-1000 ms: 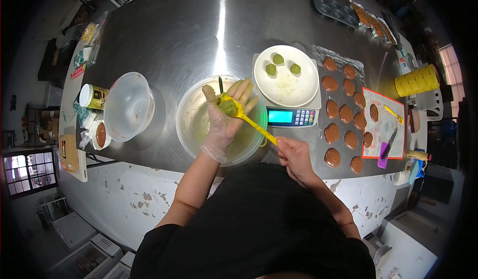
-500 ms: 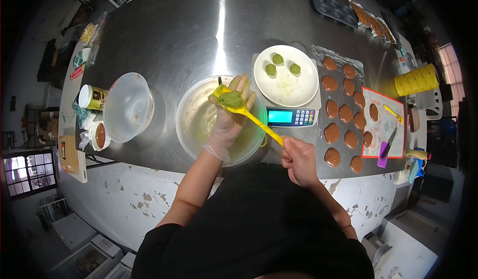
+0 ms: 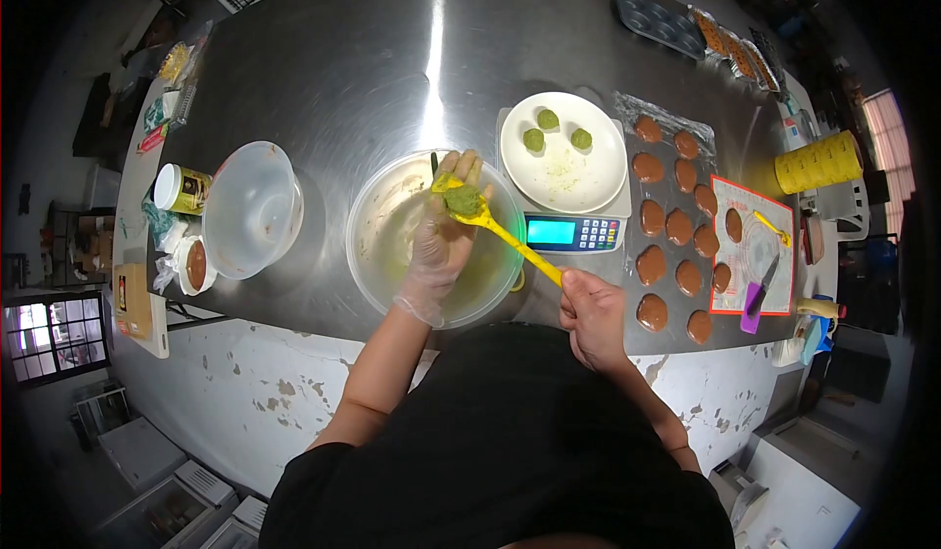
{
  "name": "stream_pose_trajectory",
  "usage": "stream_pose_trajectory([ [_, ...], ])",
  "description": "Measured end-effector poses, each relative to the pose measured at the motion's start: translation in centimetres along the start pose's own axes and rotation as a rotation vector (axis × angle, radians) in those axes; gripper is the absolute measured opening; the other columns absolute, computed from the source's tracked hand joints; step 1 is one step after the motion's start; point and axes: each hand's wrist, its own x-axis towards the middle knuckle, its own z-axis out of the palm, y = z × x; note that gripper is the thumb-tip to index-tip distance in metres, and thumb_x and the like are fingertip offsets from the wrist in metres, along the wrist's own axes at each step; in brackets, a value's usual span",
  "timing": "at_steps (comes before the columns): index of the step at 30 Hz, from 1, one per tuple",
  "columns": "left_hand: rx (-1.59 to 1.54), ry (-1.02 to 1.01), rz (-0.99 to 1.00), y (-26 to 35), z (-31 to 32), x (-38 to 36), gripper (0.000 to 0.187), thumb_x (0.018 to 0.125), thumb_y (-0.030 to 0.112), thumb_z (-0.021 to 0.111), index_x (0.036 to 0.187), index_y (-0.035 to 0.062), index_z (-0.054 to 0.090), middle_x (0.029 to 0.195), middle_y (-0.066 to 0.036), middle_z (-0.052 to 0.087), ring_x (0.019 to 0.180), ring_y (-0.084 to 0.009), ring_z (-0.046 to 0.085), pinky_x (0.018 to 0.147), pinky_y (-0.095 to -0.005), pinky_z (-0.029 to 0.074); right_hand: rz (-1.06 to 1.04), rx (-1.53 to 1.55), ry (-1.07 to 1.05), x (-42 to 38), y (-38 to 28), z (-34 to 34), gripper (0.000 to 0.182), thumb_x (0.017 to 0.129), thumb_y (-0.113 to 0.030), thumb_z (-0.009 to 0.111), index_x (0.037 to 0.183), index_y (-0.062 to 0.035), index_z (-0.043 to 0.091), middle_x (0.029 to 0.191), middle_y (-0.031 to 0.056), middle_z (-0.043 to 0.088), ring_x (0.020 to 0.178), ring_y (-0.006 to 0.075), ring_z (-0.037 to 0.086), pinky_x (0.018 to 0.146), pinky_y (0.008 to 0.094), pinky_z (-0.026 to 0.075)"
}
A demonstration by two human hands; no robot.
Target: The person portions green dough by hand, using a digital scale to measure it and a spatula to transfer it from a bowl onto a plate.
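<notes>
My right hand [image 3: 593, 316] is wrapped round the handle of a yellow spatula [image 3: 515, 245]. A lump of green dough [image 3: 463, 199] sits on the spatula's head, over my left palm. My left hand [image 3: 438, 255], in a clear glove, is palm up with fingers stretched out, overlapping the spatula head. Both are above a clear plastic bowl [image 3: 361, 265], whose inside is smeared with pale and green residue. To the right, three green dough balls [image 3: 547, 119] and some crumbs lie on a white plate [image 3: 588, 186], which rests on a digital scale [image 3: 536, 245].
Rows of brown discs [image 3: 679, 226] lie on plastic film at the right, beside a red-edged mat [image 3: 735, 296] with a purple-handled knife [image 3: 755, 304]. An empty clear bowl [image 3: 245, 225] and a jar [image 3: 183, 189] stand left. A muffin tin [image 3: 660, 24] sits at the back right.
The spatula head and green dough have shifted slightly right over my left palm. My left fingers have moved a little, and the dough looks more bunched up.
</notes>
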Motion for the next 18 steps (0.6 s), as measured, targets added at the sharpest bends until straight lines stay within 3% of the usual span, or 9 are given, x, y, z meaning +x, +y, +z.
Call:
stream_pose_trajectory([
  [4,0.163,0.050,0.058,0.4,0.3,0.2,0.069,0.077,0.032,0.068,0.133,0.0082,0.035,0.134,-0.010,0.040,0.128,-0.0232,0.034,0.106,-0.0390,0.033,0.028,0.063,0.006,-0.2,-0.5,0.1,0.025,0.091,-0.020,0.054,0.099,0.0032,0.060,0.060,-0.0063,0.037,0.049,0.0024,0.028,0.043,0.0183,0.023],
  [7,0.169,-0.023,0.103,0.5,-0.3,0.7,0.066,0.076,0.028,0.070,0.131,0.0081,0.037,0.129,-0.009,0.044,0.124,-0.0222,0.040,0.103,-0.0365,0.038,0.024,0.078,0.019,-0.4,-0.5,0.2,0.026,0.091,-0.019,0.054,0.100,0.0037,0.059,0.060,-0.0059,0.037,0.050,0.0026,0.029,0.043,0.0183,0.024],
  [13,0.178,-0.008,0.100,0.9,-0.8,1.0,0.061,0.077,0.016,0.070,0.129,0.0063,0.040,0.128,-0.010,0.044,0.120,-0.0215,0.043,0.103,-0.0365,0.039,-0.008,0.064,0.040,-0.5,-0.5,0.0,0.027,0.091,-0.019,0.054,0.102,0.0044,0.059,0.061,-0.0050,0.039,0.051,0.0031,0.029,0.044,0.0185,0.024],
  [18,0.308,0.045,0.070,1.5,-0.3,0.7,0.063,0.077,0.004,0.064,0.132,-0.0010,0.032,0.130,-0.017,0.041,0.119,-0.0247,0.044,0.102,-0.0385,0.038,-0.054,-0.007,0.100,-0.2,-0.7,-0.2,0.024,0.091,-0.017,0.053,0.102,0.0042,0.059,0.061,-0.0052,0.038,0.051,0.0028,0.031,0.044,0.0178,0.025],
])
